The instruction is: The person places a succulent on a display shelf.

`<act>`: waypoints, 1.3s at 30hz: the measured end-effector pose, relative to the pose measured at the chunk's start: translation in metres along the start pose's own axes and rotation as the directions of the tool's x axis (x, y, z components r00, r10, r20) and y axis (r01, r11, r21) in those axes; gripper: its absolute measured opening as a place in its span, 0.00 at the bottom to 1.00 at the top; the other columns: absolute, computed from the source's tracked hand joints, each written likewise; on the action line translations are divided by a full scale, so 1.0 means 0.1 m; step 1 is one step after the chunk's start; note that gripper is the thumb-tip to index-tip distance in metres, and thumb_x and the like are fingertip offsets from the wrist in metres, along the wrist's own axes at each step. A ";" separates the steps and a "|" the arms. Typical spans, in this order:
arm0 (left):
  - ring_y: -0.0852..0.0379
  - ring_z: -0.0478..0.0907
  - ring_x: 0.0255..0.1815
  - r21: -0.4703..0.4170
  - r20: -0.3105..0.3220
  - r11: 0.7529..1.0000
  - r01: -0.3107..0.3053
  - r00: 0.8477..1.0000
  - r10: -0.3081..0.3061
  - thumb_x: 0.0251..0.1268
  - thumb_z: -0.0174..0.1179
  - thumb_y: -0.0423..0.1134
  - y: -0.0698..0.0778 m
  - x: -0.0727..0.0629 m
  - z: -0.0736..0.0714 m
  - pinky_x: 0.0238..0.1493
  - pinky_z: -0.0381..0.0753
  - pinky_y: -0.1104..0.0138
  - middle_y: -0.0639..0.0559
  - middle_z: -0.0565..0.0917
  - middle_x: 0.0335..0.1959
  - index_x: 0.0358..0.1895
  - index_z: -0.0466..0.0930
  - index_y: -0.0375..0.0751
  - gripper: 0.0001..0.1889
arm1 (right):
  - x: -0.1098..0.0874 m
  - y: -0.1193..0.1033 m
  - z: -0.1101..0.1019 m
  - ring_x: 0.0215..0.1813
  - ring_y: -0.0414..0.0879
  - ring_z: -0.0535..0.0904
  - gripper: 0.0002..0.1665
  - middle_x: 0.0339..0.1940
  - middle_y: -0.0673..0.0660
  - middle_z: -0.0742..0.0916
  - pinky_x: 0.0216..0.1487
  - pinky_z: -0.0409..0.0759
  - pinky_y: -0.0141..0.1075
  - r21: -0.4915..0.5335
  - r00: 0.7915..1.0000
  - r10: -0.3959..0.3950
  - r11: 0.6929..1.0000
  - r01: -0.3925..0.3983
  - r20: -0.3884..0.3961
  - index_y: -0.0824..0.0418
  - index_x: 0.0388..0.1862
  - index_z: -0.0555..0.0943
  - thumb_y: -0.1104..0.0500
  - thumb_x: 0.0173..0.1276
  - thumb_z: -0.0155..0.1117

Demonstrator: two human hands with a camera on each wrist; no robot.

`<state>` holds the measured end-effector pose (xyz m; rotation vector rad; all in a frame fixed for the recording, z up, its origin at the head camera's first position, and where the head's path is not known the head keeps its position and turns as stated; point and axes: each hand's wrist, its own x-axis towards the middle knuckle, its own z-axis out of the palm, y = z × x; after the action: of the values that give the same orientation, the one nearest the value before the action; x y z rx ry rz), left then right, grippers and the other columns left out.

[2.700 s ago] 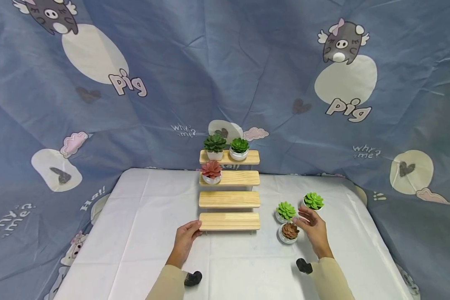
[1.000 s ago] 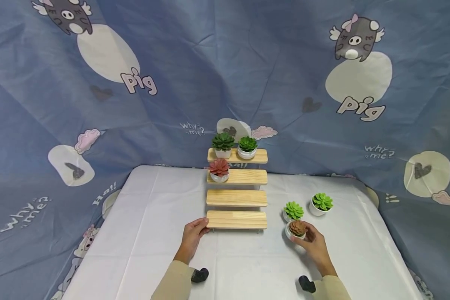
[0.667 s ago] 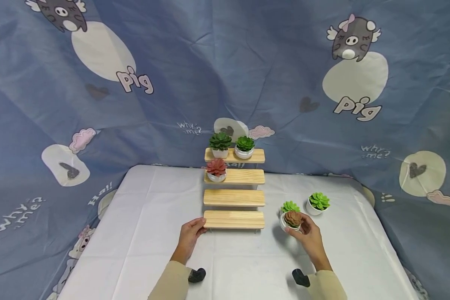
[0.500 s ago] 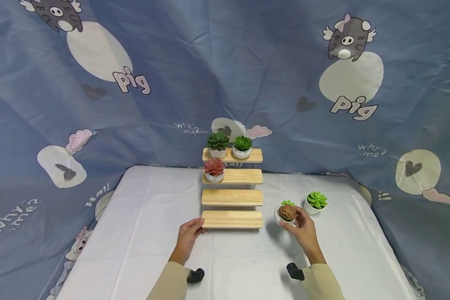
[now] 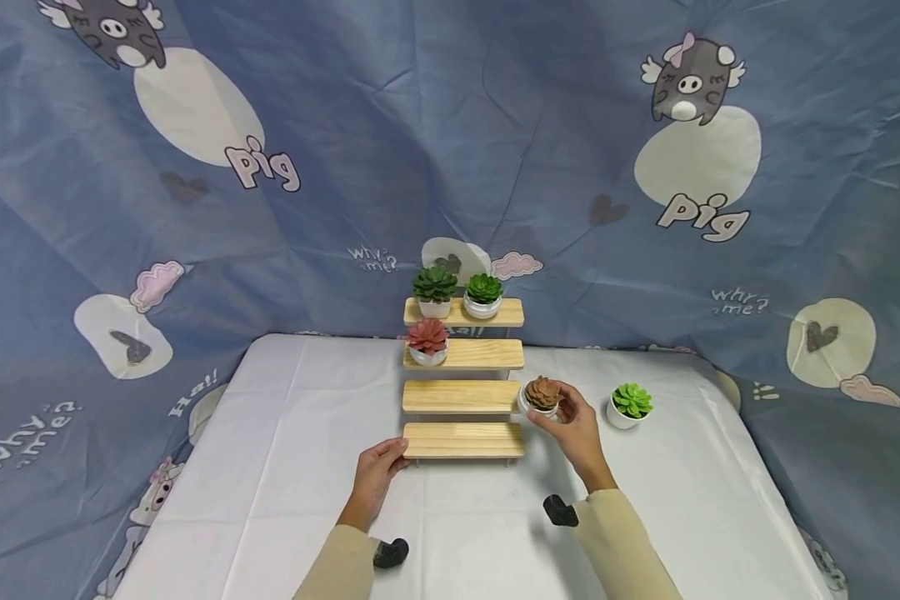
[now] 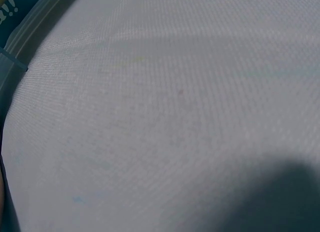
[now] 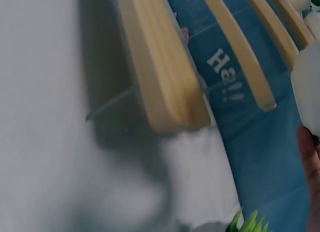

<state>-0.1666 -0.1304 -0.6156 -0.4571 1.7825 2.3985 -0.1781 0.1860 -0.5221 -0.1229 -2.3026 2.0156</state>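
Note:
My right hand (image 5: 576, 425) holds a brown succulent (image 5: 542, 392) in a round white pot, beside the right end of the third step down of a four-step wooden shelf (image 5: 461, 442). In the right wrist view, fingers (image 7: 310, 159) show at the white pot (image 7: 307, 87), raised beside the wooden boards. My left hand (image 5: 378, 473) grips the left end of the lowest board, thumb on top. A red succulent (image 5: 427, 337) stands left on the second step. Two dark green succulents, one in a squarish pot (image 5: 434, 287) and one in a round pot (image 5: 483, 292), stand on top.
A bright green succulent (image 5: 632, 406) in a white pot stands on the white-covered table (image 5: 330, 392) to the right. Green leaves (image 7: 247, 223) show low in the right wrist view. A blue pig-print cloth (image 5: 450, 167) hangs behind.
My right hand has taken hold of the brown succulent, lifted it from the table and carried it left and back to the shelf. The left hand keeps its grip.

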 end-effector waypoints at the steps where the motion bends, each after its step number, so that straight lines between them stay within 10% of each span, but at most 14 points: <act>1: 0.62 0.80 0.33 0.001 0.003 1.000 0.001 1.000 -0.001 0.65 0.62 0.33 0.00 0.00 0.00 0.37 0.82 0.72 0.51 0.83 0.33 0.47 0.77 0.20 0.16 | 0.02 -0.01 0.02 0.60 0.46 0.71 0.38 0.59 0.60 0.76 0.63 0.68 0.36 0.005 1.000 -0.008 1.000 0.008 -0.005 0.64 0.64 0.70 0.64 0.55 0.75; 10: 0.62 0.79 0.32 -0.003 -0.003 1.000 0.002 1.000 -0.002 0.66 0.61 0.32 0.00 0.02 0.00 0.37 0.82 0.72 0.52 0.83 0.32 0.46 0.78 0.20 0.14 | 0.17 -0.17 0.21 0.58 0.47 0.73 0.39 0.58 0.61 0.77 0.54 0.73 0.23 0.034 0.997 -0.062 0.997 0.063 -0.049 0.64 0.65 0.70 0.64 0.55 0.75; 19: 0.62 0.79 0.31 -0.006 -0.012 1.000 0.007 1.000 -0.007 0.65 0.62 0.32 0.00 0.02 -0.01 0.36 0.81 0.72 0.52 0.82 0.31 0.45 0.78 0.21 0.14 | 0.38 -0.35 0.37 0.60 0.55 0.72 0.39 0.60 0.64 0.76 0.65 0.68 0.45 0.026 0.995 -0.092 0.995 0.093 -0.040 0.66 0.65 0.70 0.65 0.56 0.75; 39: 0.62 0.78 0.32 -0.005 -0.007 1.000 -0.005 1.000 0.005 0.65 0.62 0.33 -0.01 0.01 -0.01 0.37 0.81 0.72 0.52 0.82 0.31 0.45 0.78 0.21 0.14 | 0.68 -0.45 0.65 0.55 0.55 0.76 0.38 0.55 0.65 0.81 0.60 0.73 0.47 -0.011 0.985 -0.171 0.985 0.171 0.011 0.66 0.62 0.74 0.63 0.52 0.78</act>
<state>-0.1668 -0.1311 -0.6167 -0.4622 1.7829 2.4080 -0.2531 0.1240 -0.4857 0.0823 -2.2459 1.9231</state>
